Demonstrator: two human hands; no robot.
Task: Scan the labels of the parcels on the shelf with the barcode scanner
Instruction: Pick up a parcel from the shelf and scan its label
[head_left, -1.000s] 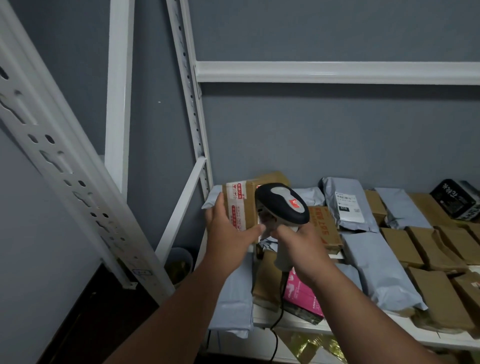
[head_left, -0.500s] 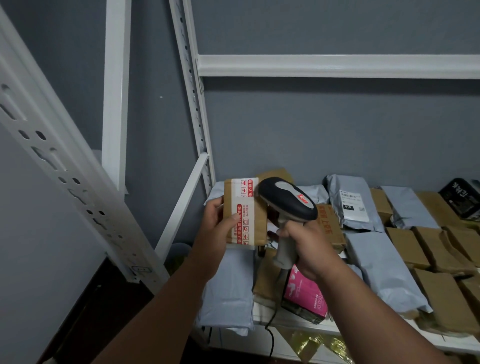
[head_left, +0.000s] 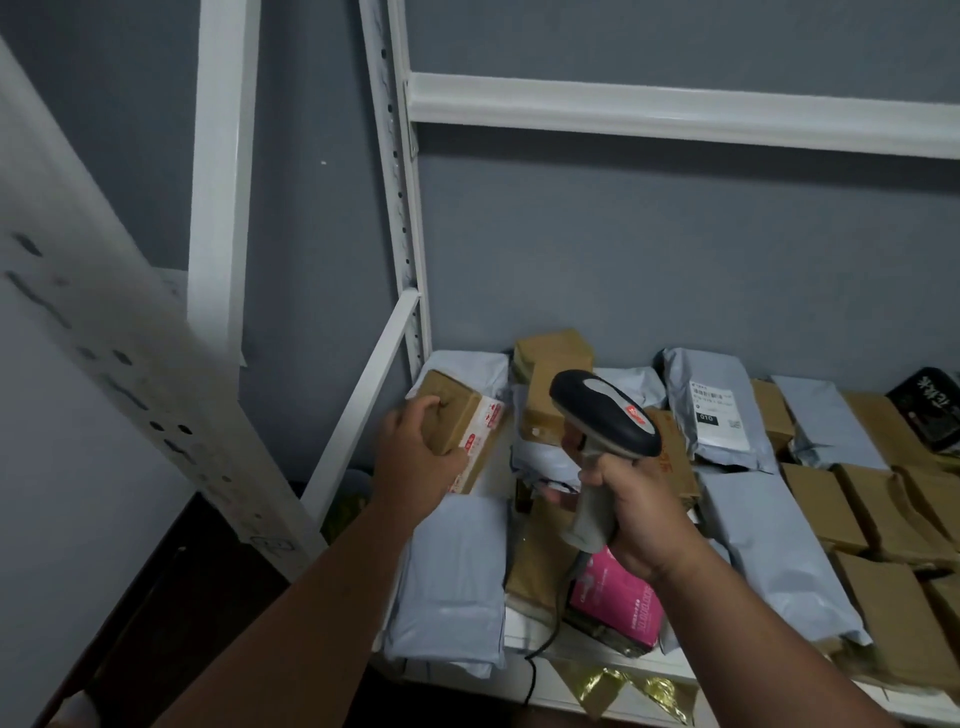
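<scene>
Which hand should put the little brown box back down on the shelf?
Left. The left hand already grips the small cardboard box at the shelf's left end, over the grey mailers. The right hand is busy gripping the barcode scanner.

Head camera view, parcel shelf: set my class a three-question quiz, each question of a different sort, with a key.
1. True or false: the left hand grips a small brown box with red-printed white tape.
2. Which item does the right hand hold? A) a pink packet B) the barcode scanner C) a grey mailer bag
3. Fill in: the grey bag with the white label lies on the ____.

Key: 1 true; 2 B; 3 shelf.
</scene>
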